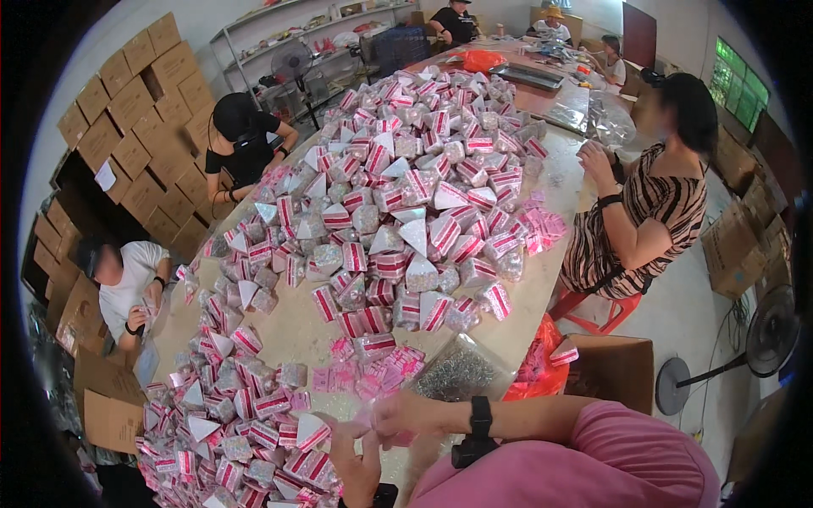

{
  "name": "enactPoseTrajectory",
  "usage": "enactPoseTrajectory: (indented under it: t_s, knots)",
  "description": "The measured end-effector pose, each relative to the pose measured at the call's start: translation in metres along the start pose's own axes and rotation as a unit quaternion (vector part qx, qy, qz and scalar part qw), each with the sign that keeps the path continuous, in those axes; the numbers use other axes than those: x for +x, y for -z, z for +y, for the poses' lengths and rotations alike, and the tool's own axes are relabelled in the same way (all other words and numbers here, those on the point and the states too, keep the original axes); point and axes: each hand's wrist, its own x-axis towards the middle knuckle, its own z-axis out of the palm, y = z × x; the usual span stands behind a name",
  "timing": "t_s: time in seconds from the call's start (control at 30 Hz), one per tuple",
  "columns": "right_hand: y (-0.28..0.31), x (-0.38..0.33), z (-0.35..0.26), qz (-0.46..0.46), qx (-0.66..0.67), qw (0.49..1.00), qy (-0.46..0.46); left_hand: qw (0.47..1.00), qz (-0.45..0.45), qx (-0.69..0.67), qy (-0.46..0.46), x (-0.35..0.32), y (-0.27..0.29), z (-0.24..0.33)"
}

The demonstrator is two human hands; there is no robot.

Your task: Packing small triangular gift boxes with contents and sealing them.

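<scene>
At the near edge of the table, my left hand (356, 464) and my right hand (408, 415) meet with fingers pinched together. Something small and pale pink shows between them, too blurred to name. Just beyond my fingers lies a loose pile of pink printed cards (373, 372). A clear plastic bag of small silvery bits (461, 370) rests flat past my right wrist. Beside my left hand spreads a heap of small clear packets (254, 436) with glittery contents and pink-and-white striped labels.
A larger heap of such packets (406, 195) covers the middle of the table (288, 330). People sit along both sides and at the far end. An orange-red bag (538, 364), an open carton (605, 377) and a standing fan (766, 334) stand at right. Stacked cartons (140, 118) line the left wall.
</scene>
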Motion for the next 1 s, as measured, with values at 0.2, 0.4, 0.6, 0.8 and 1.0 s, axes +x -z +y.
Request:
enactPoseTrajectory:
  t_s: [0.2, 0.4, 0.6, 0.8, 1.0]
  knots:
    - [-0.004, -0.009, -0.01, -0.062, 0.025, 0.997, -0.034, 0.948, -0.21, -0.21, 0.119, 0.01, 0.025, -0.006]
    - [-0.006, -0.008, 0.004, -0.062, 0.061, 0.995, -0.039, 0.985, -0.16, -0.06, -0.028, 0.001, 0.03, 0.0]
    - [-0.003, -0.002, 0.018, -0.088, 0.092, 0.988, -0.089, 0.988, -0.109, 0.057, -0.09, -0.009, 0.039, 0.012]
    - [-0.015, -0.003, 0.007, -0.054, -0.051, 0.997, -0.027, 0.992, -0.089, 0.045, 0.08, -0.021, 0.029, 0.001]
    - [-0.034, -0.012, -0.014, 0.06, -0.417, 0.903, 0.088, 0.936, -0.066, -0.211, 0.274, -0.014, 0.016, -0.007]
